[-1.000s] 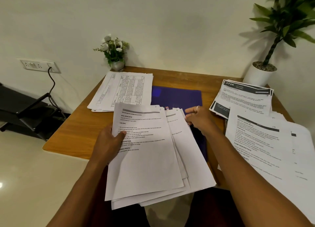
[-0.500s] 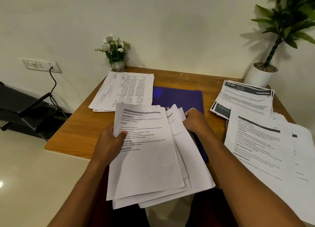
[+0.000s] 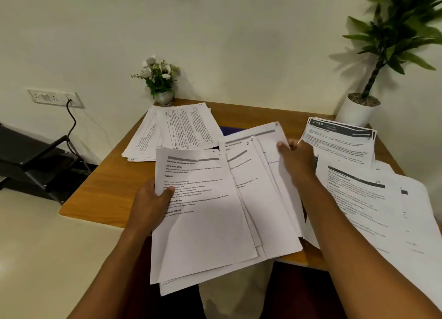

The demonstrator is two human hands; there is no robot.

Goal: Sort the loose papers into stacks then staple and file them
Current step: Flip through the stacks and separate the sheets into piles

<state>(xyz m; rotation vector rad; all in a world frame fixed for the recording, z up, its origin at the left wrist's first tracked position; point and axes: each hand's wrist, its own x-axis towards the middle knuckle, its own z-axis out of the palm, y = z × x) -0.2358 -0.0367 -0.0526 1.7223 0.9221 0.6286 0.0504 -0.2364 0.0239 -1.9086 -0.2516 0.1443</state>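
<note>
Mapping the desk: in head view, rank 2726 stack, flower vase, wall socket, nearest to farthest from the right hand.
From right hand:
1. 2726 stack, just right of it.
2. Flower vase, table's back left.
3. Wall socket, left wall.

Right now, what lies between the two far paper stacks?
Head view: fanned sheets held by the right hand, and behind them a sliver of blue folder.

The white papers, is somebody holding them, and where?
The left hand grips the fanned sheaf of white printed papers by its left edge, thumb on top; the right hand pinches a rear sheet near its top right corner.
</note>
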